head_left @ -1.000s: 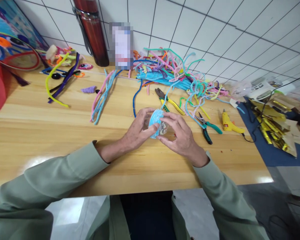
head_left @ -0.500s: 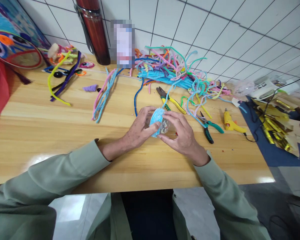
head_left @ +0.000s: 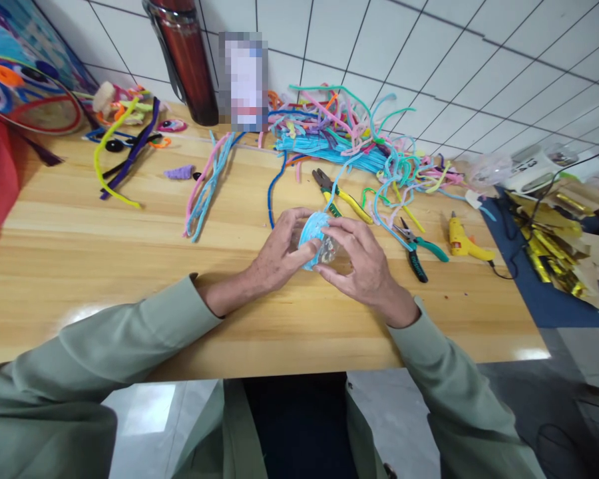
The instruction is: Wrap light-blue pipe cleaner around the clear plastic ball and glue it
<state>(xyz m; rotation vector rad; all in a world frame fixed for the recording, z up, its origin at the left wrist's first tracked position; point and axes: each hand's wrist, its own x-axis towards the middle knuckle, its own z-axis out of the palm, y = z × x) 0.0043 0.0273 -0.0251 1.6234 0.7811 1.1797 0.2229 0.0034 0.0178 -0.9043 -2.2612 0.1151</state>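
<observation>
My left hand (head_left: 278, 253) and my right hand (head_left: 362, 266) close together round a small clear round object wrapped in light blue pipe cleaner (head_left: 313, 236), held just above the wooden table (head_left: 104, 246). The left thumb presses on the blue winding; the right fingers curl over its other side. A loose blue pipe cleaner strand (head_left: 339, 179) runs up from the object toward the pile.
A pile of coloured pipe cleaners (head_left: 339, 133) lies at the back. Yellow-handled pliers (head_left: 342, 196), green-handled pliers (head_left: 416, 249) and a yellow glue gun (head_left: 462, 239) lie to the right. A red flask (head_left: 184, 60) stands by the tiled wall. Gold foil scraps (head_left: 554, 246) cover the far right.
Both hands stay on the blue-wrapped object; the fingers have shifted slightly round it. The view has drifted a little.
</observation>
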